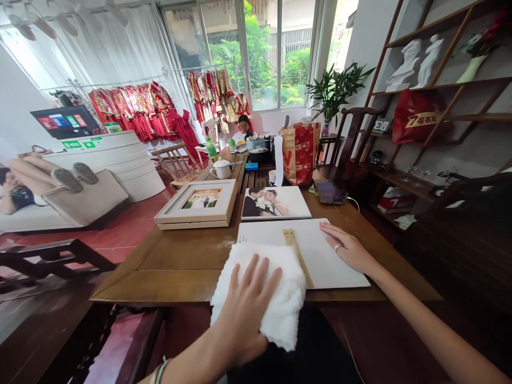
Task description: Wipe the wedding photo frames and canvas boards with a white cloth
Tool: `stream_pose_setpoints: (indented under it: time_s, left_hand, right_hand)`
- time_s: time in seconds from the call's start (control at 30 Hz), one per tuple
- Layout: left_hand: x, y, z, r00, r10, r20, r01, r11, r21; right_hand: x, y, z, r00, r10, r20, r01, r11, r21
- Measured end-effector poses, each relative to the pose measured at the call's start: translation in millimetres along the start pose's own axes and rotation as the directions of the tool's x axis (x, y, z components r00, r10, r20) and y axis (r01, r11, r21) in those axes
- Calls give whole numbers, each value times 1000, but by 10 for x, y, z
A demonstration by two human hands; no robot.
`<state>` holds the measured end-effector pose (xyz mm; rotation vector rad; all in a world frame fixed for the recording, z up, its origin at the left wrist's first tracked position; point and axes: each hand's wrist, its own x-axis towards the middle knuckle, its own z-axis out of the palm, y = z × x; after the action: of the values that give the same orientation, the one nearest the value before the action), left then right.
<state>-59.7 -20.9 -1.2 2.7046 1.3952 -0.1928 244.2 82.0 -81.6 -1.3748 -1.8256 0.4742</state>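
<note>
A fluffy white cloth [262,298] lies over the near left corner of a flat white board [320,261] and hangs past the table's front edge. My left hand [244,309] rests flat on the cloth with fingers spread. On the board's right side, my right hand [348,248] lies open, fingers outstretched and a ring on one. A tan ruler-like strip with a cat-shaped end [296,253] sits on the board between my hands, its lower end near the cloth. Just beyond is a wedding photo panel [276,202]. Light wooden picture frames [196,204] are stacked to its left.
Farther along the wooden table [172,266] stand a white lidded cup [221,169], a green-labelled bottle [211,150] and a red-and-brown paper bag [301,154]. Someone sits at the far end. Another person reclines on a sofa [96,194] at left. Shelves [432,90] rise at right.
</note>
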Motion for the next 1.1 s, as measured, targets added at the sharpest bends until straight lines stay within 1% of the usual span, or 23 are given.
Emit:
stream_pose_setpoints:
  time_s: [0.07, 0.13, 0.17, 0.27, 0.33, 0.43, 0.5, 0.6, 0.67, 0.77, 0.87, 0.93, 0.97, 1.03, 1.1]
  left_hand:
    - [46, -82, -3, 998, 42, -37, -42, 999, 4]
    - [204, -237, -24, 993, 70, -98, -69, 998, 11]
    - [311, -326, -39, 990, 66, -124, -64, 998, 19]
    - [653, -570, -82, 985, 16, -170, -9, 999, 41]
    - [837, -684, -95, 981, -16, -192, 28, 998, 58]
    - [967, -763, -80, 977, -46, -206, 67, 993, 97]
    - [939, -749, -53, 977, -56, -204, 82, 989, 119]
    - [737, -627, -8, 980, -58, -192, 82, 989, 120]
    - [530, -482, 24, 983, -52, -177, 72, 992, 107]
    - [213, -210, 75, 992, -66, -107, 75, 994, 80]
    - [13, 23, 110, 996, -79, -34, 81, 995, 57]
    - [-5, 88, 107, 998, -63, -5, 63, 996, 56]
    - [26, 84, 95, 999, -48, -1, 48, 997, 58]
    - [168, 8, 55, 1000, -15, -26, 17, 998, 66]
    - [398, -127, -2, 997, -4, -73, 10, 997, 81]
  right_hand:
    - [4, 1, -2, 1000, 1, 6, -1, 1000, -11]
    - [7, -2, -7, 1000, 3, 17, -2, 1000, -27]
    - [9, -4, -10, 1000, 2, 22, -2, 999, -33]
    - [10, -7, -18, 1000, -3, 30, 4, 999, -41]
    - [10, -6, -20, 1000, -8, 29, 9, 999, -37]
    - [9, -4, -18, 1000, -13, 27, 13, 999, -31]
    - [8, -6, -15, 999, -13, 30, 14, 999, -36]
    - [8, -11, -10, 999, -13, 35, 15, 999, -50]
    - [8, -10, -6, 999, -14, 35, 16, 998, -55]
    - [9, -4, 0, 1000, -11, 27, 13, 998, -55]
    - [10, 2, 4, 1000, -14, 18, 15, 999, -49]
    - [9, -2, 2, 1000, -16, 17, 17, 999, -50]
    - [9, -6, -1, 1000, -14, 20, 15, 999, -53]
    - [7, -17, -8, 1000, -5, 27, 7, 998, -60]
    - [5, -26, -15, 999, -1, 36, 4, 998, -63]
